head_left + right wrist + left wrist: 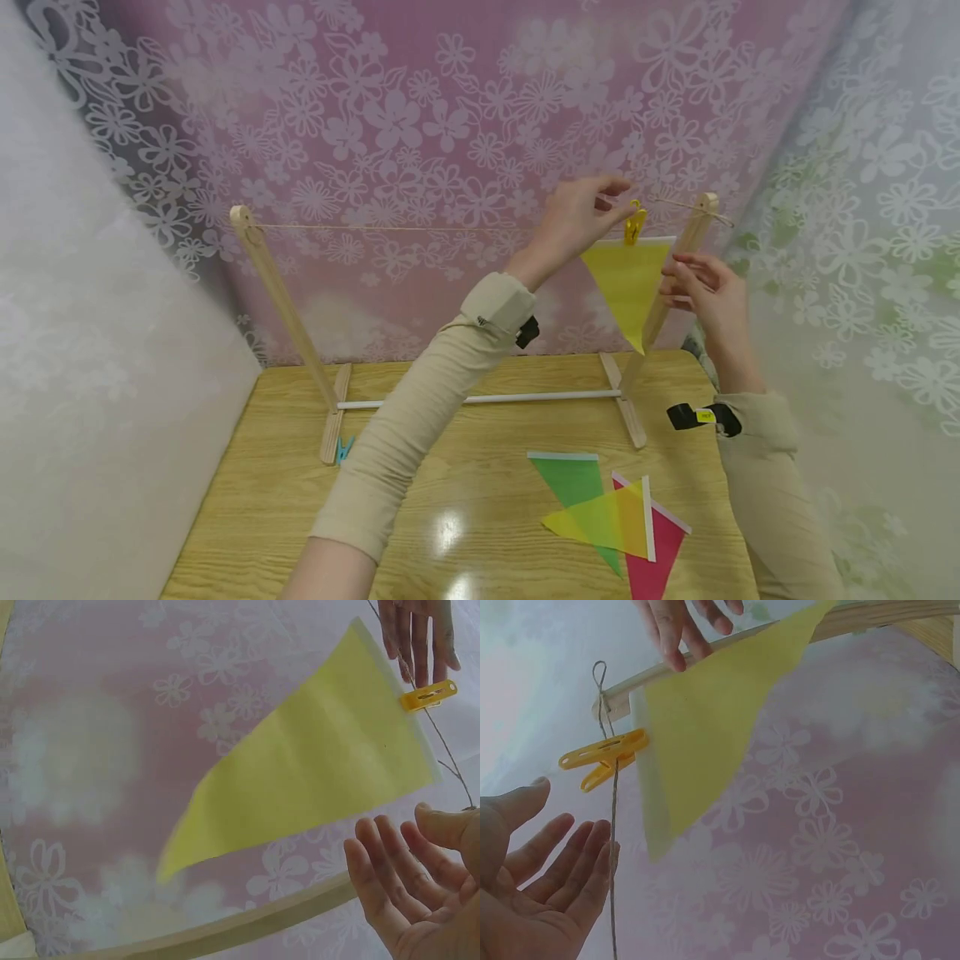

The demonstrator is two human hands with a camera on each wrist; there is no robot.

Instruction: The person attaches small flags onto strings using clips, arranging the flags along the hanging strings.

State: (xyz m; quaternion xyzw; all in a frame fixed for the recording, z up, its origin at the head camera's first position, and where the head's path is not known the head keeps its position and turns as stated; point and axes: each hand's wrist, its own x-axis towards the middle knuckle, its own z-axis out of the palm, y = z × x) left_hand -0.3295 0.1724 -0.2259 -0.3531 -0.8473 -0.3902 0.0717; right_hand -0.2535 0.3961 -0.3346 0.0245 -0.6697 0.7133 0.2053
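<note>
the left hand is loosely spread beside the yellow clothespin, its thumb and fingers parted and with hold of nothing. the right hand is just as relaxed, fingers bent a little, empty, just right of the hanging yellow flag. that flag hangs point down toward the right end of the string, pinned at its white top edge by the clothespin.

behind the flag's right side stands the right post, where the string is tied off; the left post stands well apart at the far left. a white rod joins their feet, and the left sleeve crosses in front, hiding part of it.

nearer, on the wooden table, a green flag, a loose yellow flag and a red flag overlap at the right. a blue clothespin lies beside the left foot, close to the sleeve. a flowered pink sheet closes off the far side.
</note>
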